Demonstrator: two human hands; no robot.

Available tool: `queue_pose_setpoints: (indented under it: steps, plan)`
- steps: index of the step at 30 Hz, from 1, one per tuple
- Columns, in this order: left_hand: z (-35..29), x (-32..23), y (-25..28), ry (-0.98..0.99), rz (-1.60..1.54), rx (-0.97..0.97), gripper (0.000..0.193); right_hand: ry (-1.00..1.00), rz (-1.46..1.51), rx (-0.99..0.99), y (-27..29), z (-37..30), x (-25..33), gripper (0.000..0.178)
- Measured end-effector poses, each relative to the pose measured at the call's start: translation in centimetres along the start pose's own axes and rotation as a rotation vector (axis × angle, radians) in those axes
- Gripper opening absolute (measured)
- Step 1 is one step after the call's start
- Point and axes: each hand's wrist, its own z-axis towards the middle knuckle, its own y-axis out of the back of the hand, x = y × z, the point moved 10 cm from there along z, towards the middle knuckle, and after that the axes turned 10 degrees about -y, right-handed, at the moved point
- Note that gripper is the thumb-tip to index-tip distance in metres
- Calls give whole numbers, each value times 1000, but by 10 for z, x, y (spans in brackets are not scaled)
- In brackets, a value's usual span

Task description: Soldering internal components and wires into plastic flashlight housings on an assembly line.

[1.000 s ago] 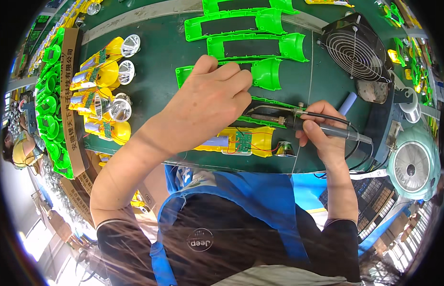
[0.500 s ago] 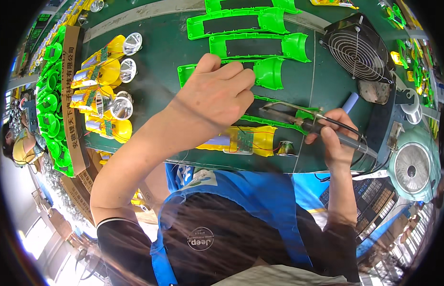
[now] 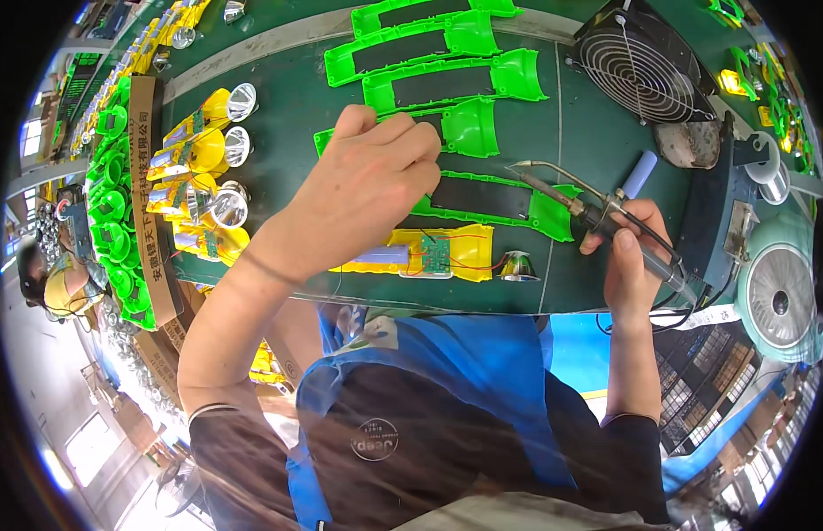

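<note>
My right hand (image 3: 634, 257) grips a soldering iron (image 3: 597, 217) with a thin curved metal tube along it. Its tip points left, above the nearest green plastic shell (image 3: 553, 212), which has a black panel set in it. My left hand (image 3: 376, 177) is closed over the left part of another green shell (image 3: 471, 128); its curled fingers hide whatever they hold. In front of me lies a yellow flashlight housing (image 3: 473, 255) with a lilac battery cell (image 3: 376, 257), a green circuit board (image 3: 436, 254) and red wires running to a small reflector cup (image 3: 518, 266).
More green shells (image 3: 455, 80) lie in a column farther back. Yellow lamp assemblies with reflectors (image 3: 229, 208) stand at left, beside a carton (image 3: 155, 212) of green parts. At right are a black fan (image 3: 641, 66), a lilac cell (image 3: 639, 175), a solder spool (image 3: 767, 168) and a pale-green fan (image 3: 778, 301).
The view has shifted a little, moving the table's things left. The iron's tip has moved back and right relative to the nearest green shell. My left hand stays closed, slightly nearer me.
</note>
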Motion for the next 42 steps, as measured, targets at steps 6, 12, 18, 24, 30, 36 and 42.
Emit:
queue_pose_setpoints:
  steps: [6, 12, 18, 24, 30, 36, 42]
  plan:
    - [-1, -1, 10, 20, -85, -16, 17, 50, -86, -28, 4, -5, 6, 30]
    - [3, -39, 5, 101, -199, -146, 20, 168, 3, -68, -7, 18, 13, 31]
    - [3, -52, 6, 102, -205, -302, 16, 129, 82, -70, -33, 24, 0, 30]
    - [0, -45, -1, 241, -179, -428, 14, 94, 233, 11, -59, 7, -15, 29]
    - [12, -44, -9, 315, -56, -240, 12, -126, 307, 92, 0, 13, -16, 28]
    - [25, -40, -18, 334, -9, -74, 8, -249, -139, 202, 5, 23, -2, 18]
    - [23, -34, -18, 386, -14, -123, 6, -281, -189, 221, -1, 26, -2, 15]
